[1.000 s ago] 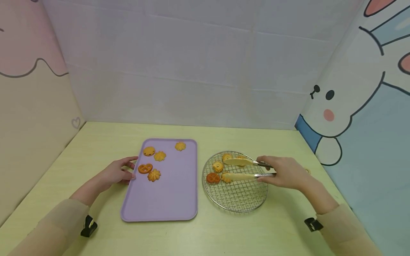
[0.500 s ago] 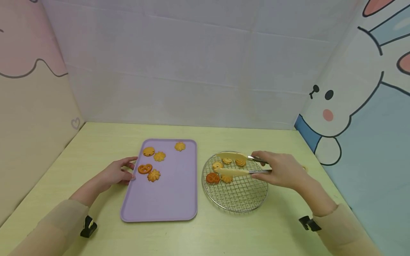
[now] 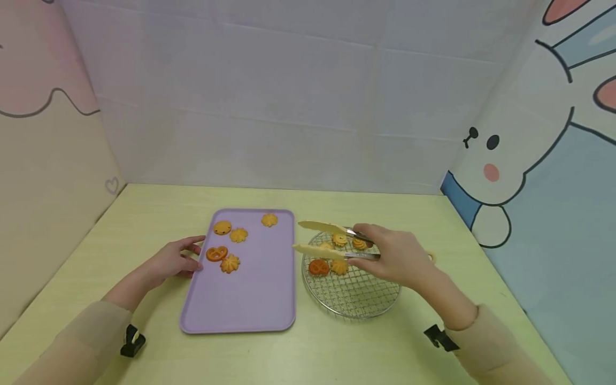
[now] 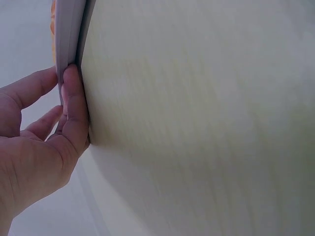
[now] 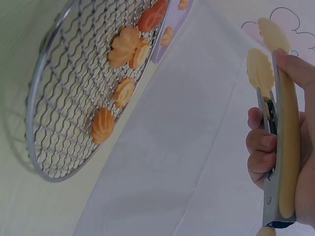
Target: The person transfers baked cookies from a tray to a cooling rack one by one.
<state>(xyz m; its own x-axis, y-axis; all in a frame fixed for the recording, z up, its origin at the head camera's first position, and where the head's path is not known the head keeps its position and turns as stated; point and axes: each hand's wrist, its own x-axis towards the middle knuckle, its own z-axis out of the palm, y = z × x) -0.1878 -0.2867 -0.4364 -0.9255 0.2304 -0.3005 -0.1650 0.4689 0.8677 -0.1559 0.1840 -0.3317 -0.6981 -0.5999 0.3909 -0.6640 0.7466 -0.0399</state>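
Note:
My left hand [image 3: 170, 264] pinches the left rim of a lilac tray [image 3: 260, 299]; in the left wrist view the fingers [image 4: 74, 108] lie along that rim. On the tray are several cookies, among them a pretzel-shaped one [image 3: 217, 253] and a flower-shaped one [image 3: 230, 263]. My right hand [image 3: 397, 254] grips metal tongs [image 5: 283, 147] with cream scalloped tips. The tongs' arms stand apart with nothing between them, over the rack's left part and reaching towards the tray. A round wire rack [image 3: 361, 299] holds several cookies, including a reddish-brown one [image 3: 318, 267]; the tongs partly cover one.
Tray and rack stand side by side on a pale yellow table [image 3: 337, 353]. A white sheet [image 3: 269, 107] hangs behind the table's back edge. Panels with cartoon drawings [image 3: 520, 160] bound it at left and right.
My right hand has moved left with the tongs, from over the rack's cookies towards the tray. The tongs stay apart and the cookies stay on the rack. The left hand keeps its place.

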